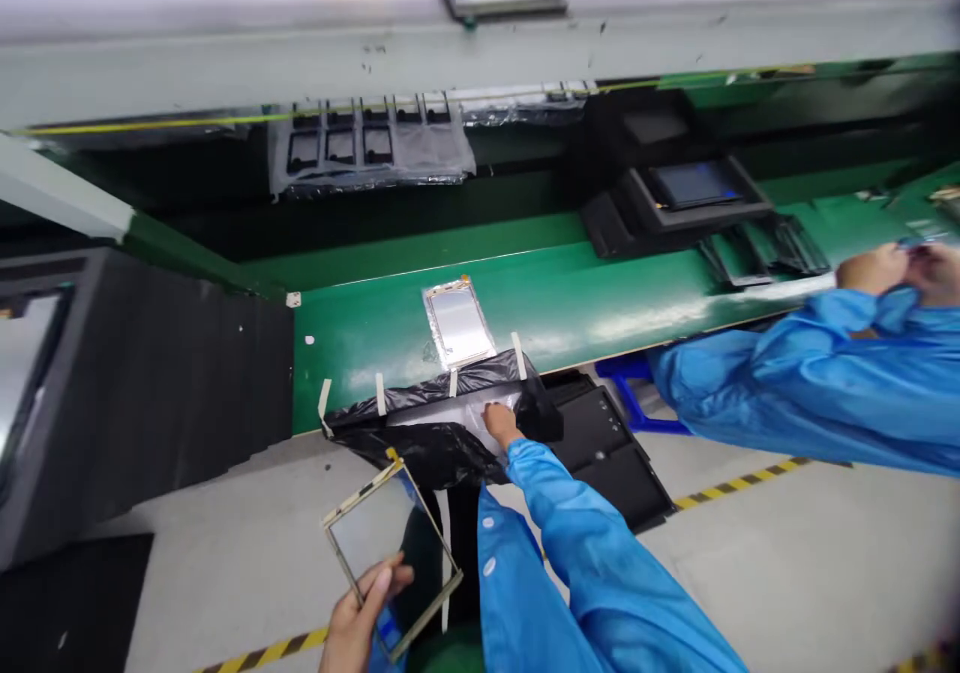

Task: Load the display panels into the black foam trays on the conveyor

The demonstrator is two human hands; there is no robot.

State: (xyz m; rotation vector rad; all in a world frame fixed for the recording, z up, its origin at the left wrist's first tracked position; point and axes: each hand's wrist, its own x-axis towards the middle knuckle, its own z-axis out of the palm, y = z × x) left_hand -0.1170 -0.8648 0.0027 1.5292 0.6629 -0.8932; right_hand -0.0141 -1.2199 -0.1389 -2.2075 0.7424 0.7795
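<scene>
My left hand grips a touch screen panel by its lower left edge, thumb on the near face. The panel is see-through glass with a pale border and an orange flex tab at its top corner, held tilted above the floor. My right hand reaches into the mouth of a black plastic bag, taped along the bench edge with pale strips. Its fingers are closed on crumpled clear plastic film there. Just beyond the bag, another panel in clear wrap lies on the green bench.
Black foam trays carrying a screen stand on the bench at right, beside thin black frames. A co-worker's blue sleeves reach in from the right. Stacked black trays rise at left. A white shelf runs overhead.
</scene>
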